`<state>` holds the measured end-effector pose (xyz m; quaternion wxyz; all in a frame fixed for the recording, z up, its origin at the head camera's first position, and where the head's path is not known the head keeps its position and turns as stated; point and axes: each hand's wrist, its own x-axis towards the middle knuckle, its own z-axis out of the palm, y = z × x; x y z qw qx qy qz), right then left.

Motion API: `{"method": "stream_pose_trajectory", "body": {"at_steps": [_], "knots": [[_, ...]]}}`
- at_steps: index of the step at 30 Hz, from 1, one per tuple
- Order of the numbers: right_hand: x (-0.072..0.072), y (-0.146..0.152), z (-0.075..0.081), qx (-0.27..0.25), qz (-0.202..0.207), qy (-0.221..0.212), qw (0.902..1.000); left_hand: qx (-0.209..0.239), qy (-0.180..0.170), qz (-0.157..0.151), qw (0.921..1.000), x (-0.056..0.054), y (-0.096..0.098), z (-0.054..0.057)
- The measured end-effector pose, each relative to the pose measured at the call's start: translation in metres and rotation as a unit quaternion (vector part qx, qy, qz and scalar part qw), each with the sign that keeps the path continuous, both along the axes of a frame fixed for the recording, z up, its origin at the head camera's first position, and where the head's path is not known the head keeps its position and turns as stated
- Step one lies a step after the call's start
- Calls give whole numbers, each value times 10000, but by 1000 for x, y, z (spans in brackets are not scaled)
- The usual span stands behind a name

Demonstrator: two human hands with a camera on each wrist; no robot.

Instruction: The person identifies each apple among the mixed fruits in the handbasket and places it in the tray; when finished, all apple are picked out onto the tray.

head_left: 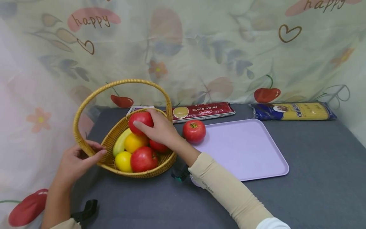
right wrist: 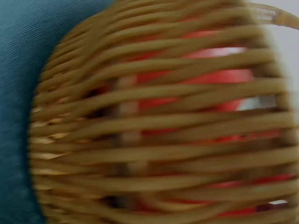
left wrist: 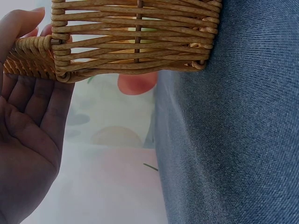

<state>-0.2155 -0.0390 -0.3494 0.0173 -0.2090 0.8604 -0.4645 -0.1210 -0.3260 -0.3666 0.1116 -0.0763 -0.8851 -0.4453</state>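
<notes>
A wicker basket [head_left: 168, 163] with a tall hoop handle [head_left: 125, 81] stands on the dark tabletop. My left hand [head_left: 78, 162] grips the foot of that handle at the basket's left rim, thumb on one side and fingers on the other. Over the fruit, my right hand [head_left: 162, 128] holds a red apple [head_left: 140, 122] between thumb and fingers. Below it in the basket lie a banana [head_left: 121, 142], an orange [head_left: 135, 143], a lemon [head_left: 123, 161], a red apple in front [head_left: 144, 159] and another red apple [head_left: 158, 147], partly covered by the right hand. The right wrist view shows only blurred wicker [right wrist: 140, 121] with red behind it.
A lilac tray [head_left: 243, 149] lies right of the basket, with one red apple [head_left: 194, 131] by its back left corner. Along the back are a red packet [head_left: 204, 112] and a yellow and blue packet [head_left: 297, 111]. Patterned cloth [head_left: 200, 47] hangs behind the table.
</notes>
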Motion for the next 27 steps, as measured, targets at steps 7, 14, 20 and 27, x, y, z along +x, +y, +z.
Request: {"method": "stream_pose_trajectory", "body": {"at_steps": [7,14,20,27], "knots": [[6,0,-14,-520,-253,327,9978,-33,62,-22,10000,-2,0,-1],[8,0,-16,-553,31,879,9946,28,50,10,10000,-1,-1,-1],[9,0,-19,-344,370,1267,9907,19,-20,8,10000,-2,-3,-3],[10,0,-19,-78,685,1434,9873,134,29,-8,9999,-1,-1,-4]]}}
